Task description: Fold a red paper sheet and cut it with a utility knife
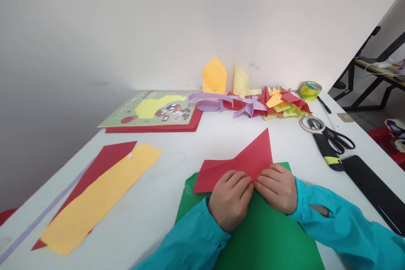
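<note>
A folded piece of red paper (237, 162) is pinched at its near edge between my two hands, with a pointed flap rising to the upper right. My left hand (230, 198) has its fingers closed on the lower middle of the paper. Close beside it, my right hand (278, 187) grips the paper's right side, and the fingertips of both hands almost meet. The fingers cover the fold at that spot. Under the hands lies a green sheet (268, 232), partly hidden by my blue sleeves.
Yellow-orange paper (101, 198) overlaps red paper (107, 160) at left. A printed pad (126, 112) lies behind. Folded paper pieces (284, 103) line the wall. Tape (310, 90), scissors (338, 139), a tape ring (304, 124) and a black case (376, 187) lie at right.
</note>
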The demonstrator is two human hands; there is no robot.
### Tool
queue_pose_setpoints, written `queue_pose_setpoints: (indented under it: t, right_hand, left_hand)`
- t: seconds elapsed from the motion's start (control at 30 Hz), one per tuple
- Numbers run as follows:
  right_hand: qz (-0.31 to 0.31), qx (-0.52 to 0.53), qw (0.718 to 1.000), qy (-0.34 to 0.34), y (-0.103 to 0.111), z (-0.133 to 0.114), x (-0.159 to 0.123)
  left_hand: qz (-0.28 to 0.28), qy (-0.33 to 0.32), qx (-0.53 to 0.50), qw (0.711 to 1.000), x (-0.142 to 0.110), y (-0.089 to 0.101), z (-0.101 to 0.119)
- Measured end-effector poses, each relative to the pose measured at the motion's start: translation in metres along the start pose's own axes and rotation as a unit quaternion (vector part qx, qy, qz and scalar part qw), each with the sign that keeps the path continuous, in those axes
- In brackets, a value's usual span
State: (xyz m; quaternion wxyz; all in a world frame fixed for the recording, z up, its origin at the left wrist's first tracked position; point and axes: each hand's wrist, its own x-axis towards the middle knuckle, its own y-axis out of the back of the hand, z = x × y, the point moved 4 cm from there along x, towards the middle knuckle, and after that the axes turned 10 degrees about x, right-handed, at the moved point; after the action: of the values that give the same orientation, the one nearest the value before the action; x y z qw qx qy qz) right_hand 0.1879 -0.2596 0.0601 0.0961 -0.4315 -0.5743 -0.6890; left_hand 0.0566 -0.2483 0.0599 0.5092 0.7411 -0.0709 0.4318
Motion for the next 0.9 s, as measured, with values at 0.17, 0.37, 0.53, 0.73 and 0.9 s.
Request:
queue_pose_setpoints:
  t: [0.17,0.37,0.53,0.73,0.9]
  right_hand:
    - [0.006,-0.003,1.000,-0.001,0.009,0.013,-0.006]
    - [0.010,-0.033,0.999,-0.011,0.026,0.036,-0.016]
    - [0.014,-0.003,0.999,-0.051,0.026,0.034,-0.010]
    - [0.006,0.030,0.999,-0.015,0.006,0.012,-0.004]
    - [-0.009,0.029,1.000,-0.001,0.005,0.009,-0.005]
  left_hand:
    - [0.005,0.028,-0.014,0.999,-0.001,0.003,-0.012]
    - [0.017,0.044,-0.003,0.999,-0.006,0.004,-0.028]
    - [0.015,0.042,-0.001,0.999,-0.004,0.003,-0.023]
    - [0.002,0.028,-0.028,0.999,0.001,0.002,-0.006]
    - [0.016,0.012,-0.048,0.999,0.001,0.003,0.000]
